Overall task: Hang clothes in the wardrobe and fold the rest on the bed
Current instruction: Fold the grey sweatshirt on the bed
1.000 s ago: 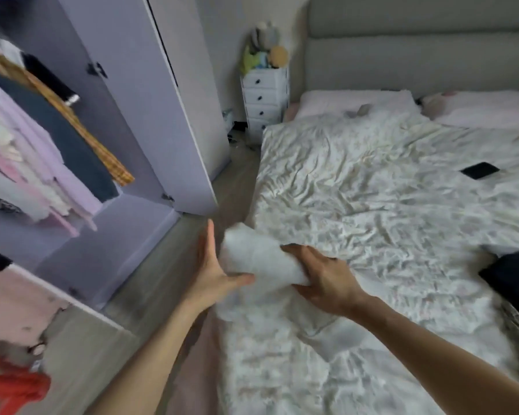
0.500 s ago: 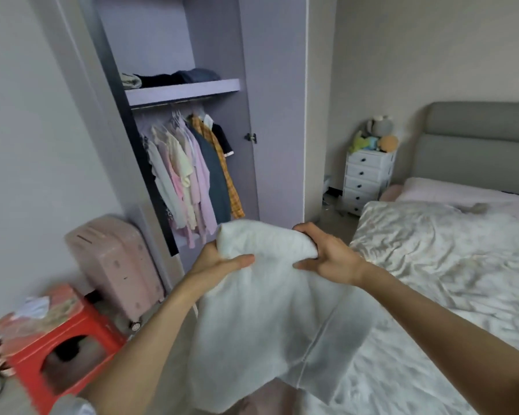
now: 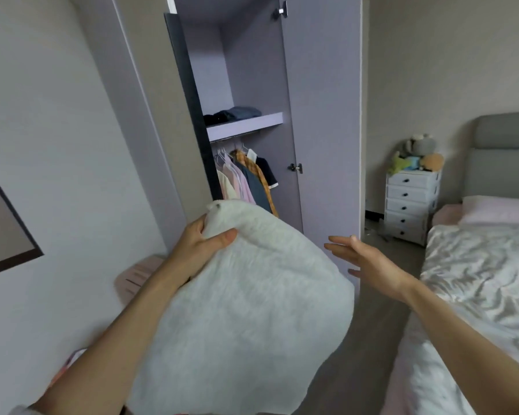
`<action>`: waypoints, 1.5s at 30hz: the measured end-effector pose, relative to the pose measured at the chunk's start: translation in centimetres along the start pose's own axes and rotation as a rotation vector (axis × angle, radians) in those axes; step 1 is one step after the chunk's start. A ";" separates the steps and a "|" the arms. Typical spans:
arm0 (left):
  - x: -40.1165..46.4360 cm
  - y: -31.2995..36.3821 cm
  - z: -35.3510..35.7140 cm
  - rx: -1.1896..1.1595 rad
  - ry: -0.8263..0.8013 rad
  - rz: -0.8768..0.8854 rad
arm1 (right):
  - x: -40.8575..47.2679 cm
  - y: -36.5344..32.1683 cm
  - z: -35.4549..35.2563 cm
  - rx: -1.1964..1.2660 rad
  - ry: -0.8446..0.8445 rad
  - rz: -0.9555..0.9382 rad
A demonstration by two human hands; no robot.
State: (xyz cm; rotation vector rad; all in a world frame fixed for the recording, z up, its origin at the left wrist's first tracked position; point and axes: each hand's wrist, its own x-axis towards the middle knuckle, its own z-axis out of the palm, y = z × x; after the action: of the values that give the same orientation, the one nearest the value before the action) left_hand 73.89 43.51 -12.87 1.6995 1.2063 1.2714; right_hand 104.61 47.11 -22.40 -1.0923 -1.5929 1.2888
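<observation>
No words, numbers, labels or signs clear enough to read anywhere. White tag on hanging clothes [image 3: 251,153] in wardrobe [image 3: 321,115]: too small, looks blank. Drawers [image 3: 411,202]: only dark knobs, no writing.

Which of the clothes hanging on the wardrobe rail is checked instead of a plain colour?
The mustard-yellow checked shirt, hanging towards the right end of the rail between the dark blue garment and the black one with white cuffs. The others are plain white, pink or dark.

One head-worn view, looking forward and slightly down, close over the hands, facing the open wardrobe [image 3: 252,85]; bed [image 3: 477,280] at right.
</observation>
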 end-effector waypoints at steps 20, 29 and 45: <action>31.0 -9.5 10.8 -0.084 0.233 -0.050 | 21.9 5.2 -13.4 0.652 0.096 0.200; 52.1 -10.9 11.4 -0.176 0.498 -0.139 | 40.4 0.6 -24.1 0.443 -0.141 0.071; 70.5 -8.2 -9.4 -0.018 0.161 -0.156 | 75.4 -15.5 -16.4 0.008 0.397 -0.643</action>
State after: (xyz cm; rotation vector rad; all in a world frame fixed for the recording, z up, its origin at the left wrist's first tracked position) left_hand 69.03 112.66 5.07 1.4816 1.3879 1.3388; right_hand 94.56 121.81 0.24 -0.6823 -1.4541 0.6048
